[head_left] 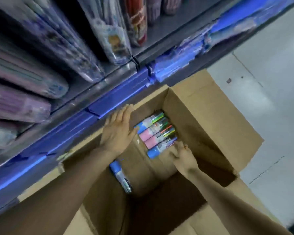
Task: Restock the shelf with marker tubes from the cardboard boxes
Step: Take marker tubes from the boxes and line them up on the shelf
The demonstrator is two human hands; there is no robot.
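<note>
Both hands [183, 155] reach into cardboard box [210, 119] beside marker tubes [157, 134].

Bare forearms, no sleeves; a ring [185, 146] on the right hand [183, 156].

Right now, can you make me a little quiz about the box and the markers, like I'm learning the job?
1. True or false: the cardboard box is open at the top.
2. Where does the lone marker tube lie? A) on the shelf B) inside the box, apart from the row of tubes C) on the floor
3. Which hand touches the near end of the row?

Key: 1 true. 2 B. 3 the right hand; the left hand lies flat at the row's far side.
</note>
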